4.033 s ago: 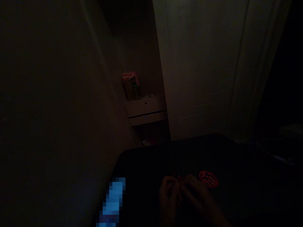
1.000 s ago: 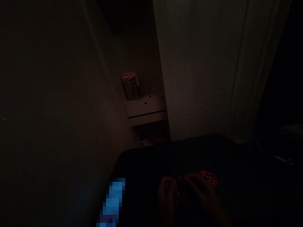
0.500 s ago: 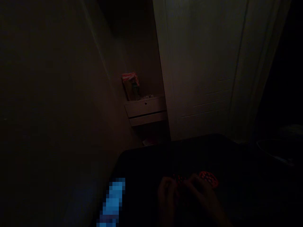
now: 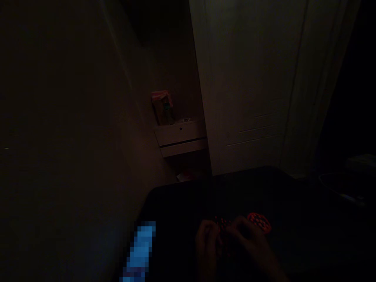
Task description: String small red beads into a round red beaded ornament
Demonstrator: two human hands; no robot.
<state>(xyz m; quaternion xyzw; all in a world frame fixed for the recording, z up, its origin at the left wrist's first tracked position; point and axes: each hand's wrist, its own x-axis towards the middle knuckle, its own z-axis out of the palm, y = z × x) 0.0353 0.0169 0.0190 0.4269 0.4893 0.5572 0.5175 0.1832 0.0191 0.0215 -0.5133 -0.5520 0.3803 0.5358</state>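
Observation:
The scene is very dark. Low in the head view, my left hand has its fingers curled and drawn together. Across from it my right hand is closed in a pinch, its fingertips pointing toward the left one. Whatever either hand holds is too dark and small to make out. Between and just beyond the fingertips lie several small red-orange bits, scattered on a dark surface. Just beyond my right hand rests a round red-orange piece with a dark checkered pattern and a bright rim.
A bright blue blurred strip lies at the left. Behind the dark surface are a small drawer unit with a red-and-white topped package on it, and a pale wardrobe door. A wall runs along the left.
My hands stay nearly in place, with only slight finger movement. The small red-orange bits between them show a little more clearly.

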